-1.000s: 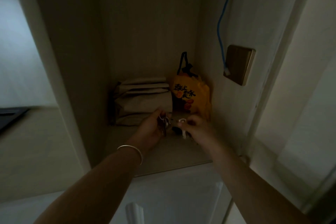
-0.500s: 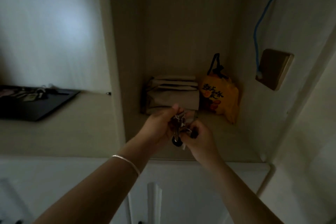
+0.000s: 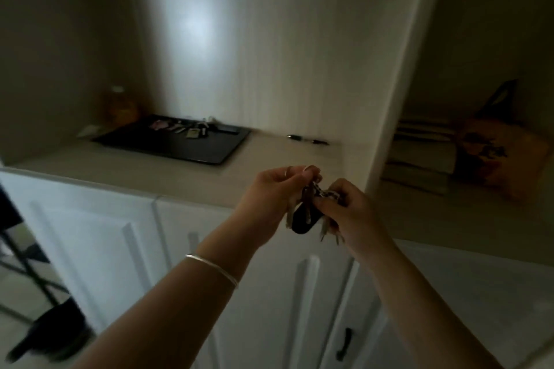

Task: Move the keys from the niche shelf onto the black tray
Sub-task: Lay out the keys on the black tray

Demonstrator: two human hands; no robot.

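A bunch of keys (image 3: 307, 214) with a black fob hangs between both hands, in the air in front of the counter's edge. My left hand (image 3: 274, 198) pinches the top of the bunch. My right hand (image 3: 349, 208) grips it from the right side. The black tray (image 3: 177, 144) lies flat on the counter to the upper left, with several keys and tags (image 3: 192, 129) along its back edge. The niche shelf (image 3: 467, 213) is at the right, behind a white partition.
A pen (image 3: 308, 140) lies on the counter right of the tray. An orange jar (image 3: 120, 106) stands behind the tray's left corner. In the niche sit folded cloths (image 3: 419, 159) and an orange bag (image 3: 500, 156). White cabinet doors (image 3: 105, 237) are below.
Both hands have drawn the keys out of the niche and leftward, now in front of the counter. The view has swung left, bringing the black tray into sight.
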